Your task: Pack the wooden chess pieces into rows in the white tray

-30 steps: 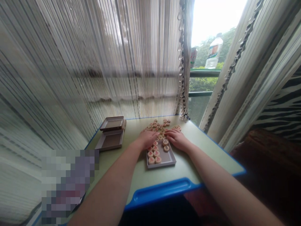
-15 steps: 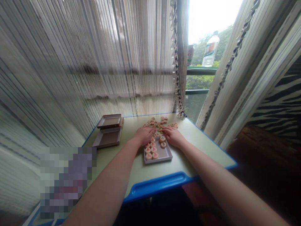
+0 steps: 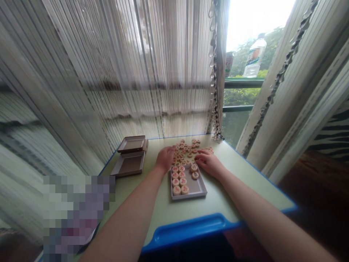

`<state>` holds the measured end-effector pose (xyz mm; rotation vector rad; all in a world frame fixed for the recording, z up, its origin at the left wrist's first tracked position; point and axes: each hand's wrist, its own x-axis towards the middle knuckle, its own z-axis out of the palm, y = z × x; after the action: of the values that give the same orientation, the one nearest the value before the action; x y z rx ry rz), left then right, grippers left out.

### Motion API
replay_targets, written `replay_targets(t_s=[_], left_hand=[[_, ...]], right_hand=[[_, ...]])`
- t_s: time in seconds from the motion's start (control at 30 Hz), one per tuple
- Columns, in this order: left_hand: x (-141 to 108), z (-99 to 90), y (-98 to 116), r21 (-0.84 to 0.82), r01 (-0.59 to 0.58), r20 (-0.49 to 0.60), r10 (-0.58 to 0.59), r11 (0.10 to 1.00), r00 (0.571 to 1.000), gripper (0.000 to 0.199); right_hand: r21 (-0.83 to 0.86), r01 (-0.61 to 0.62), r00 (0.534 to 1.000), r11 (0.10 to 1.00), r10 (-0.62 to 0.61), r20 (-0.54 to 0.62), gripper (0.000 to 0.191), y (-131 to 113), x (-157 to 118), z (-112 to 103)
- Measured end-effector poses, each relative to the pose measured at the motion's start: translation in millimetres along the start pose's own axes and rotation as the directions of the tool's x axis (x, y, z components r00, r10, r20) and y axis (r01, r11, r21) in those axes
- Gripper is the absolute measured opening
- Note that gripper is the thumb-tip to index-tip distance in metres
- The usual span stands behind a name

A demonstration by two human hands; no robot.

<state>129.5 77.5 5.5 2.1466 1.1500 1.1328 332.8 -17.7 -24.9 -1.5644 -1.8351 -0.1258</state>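
Observation:
A shallow tray [image 3: 195,187] lies on the table before me. Round wooden Chinese chess pieces [image 3: 183,181] with red characters fill two columns on its left. Near its far right corner are a few pieces [image 3: 195,175] with dark characters. Beyond the tray spreads a loose pile of Chinese chess pieces [image 3: 190,155]. My left hand [image 3: 165,159] is at the pile's left edge, fingers reaching forward and partly hidden, with no piece visible in it. On the pile's right, my right hand [image 3: 209,162] is open, its fingers loosely bent and its fingertips beside the nearest pieces.
Two open box parts [image 3: 131,163] lie at the table's far left, one resting partly on another. A blue rim with a pen groove [image 3: 191,227] borders the near edge. Striped string curtains [image 3: 152,72] hang behind; a bottle [image 3: 255,58] and can stand by the window.
My left hand has drawn left off the tray, uncovering the red pieces and more of the pile. My right hand stays by the pile's right side. The view has shifted slightly.

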Motion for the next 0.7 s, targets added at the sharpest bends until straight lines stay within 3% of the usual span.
replay_targets(t_s=[0.13, 0.3, 0.5, 0.7], left_hand=[[6.7, -3.9, -7.4, 0.013, 0.091, -0.148, -0.089, 0.996, 0.985, 0.046], [10.3, -5.2, -13.3, 0.084, 0.146, -0.257, -0.120, 0.986, 0.959, 0.046], [9.3, -3.3, -12.6, 0.002, 0.216, -0.267, -0.208, 0.976, 0.941, 0.044], [8.5, -3.7, -11.8, 0.072, 0.181, -0.246, -0.158, 0.981, 0.956, 0.042]], right_hand=[[0.015, 0.035, 0.999, 0.999, -0.036, 0.004, 0.015, 1.8, 2.0, -1.0], [0.078, 0.055, 0.997, 0.995, -0.059, 0.058, 0.016, -1.0, 7.3, -2.9], [0.017, 0.108, 0.991, 0.994, -0.109, 0.075, 0.020, -3.6, 10.0, -4.7], [-0.092, 0.090, 0.993, 0.992, -0.082, 0.085, 0.017, -4.4, 7.6, -14.7]])
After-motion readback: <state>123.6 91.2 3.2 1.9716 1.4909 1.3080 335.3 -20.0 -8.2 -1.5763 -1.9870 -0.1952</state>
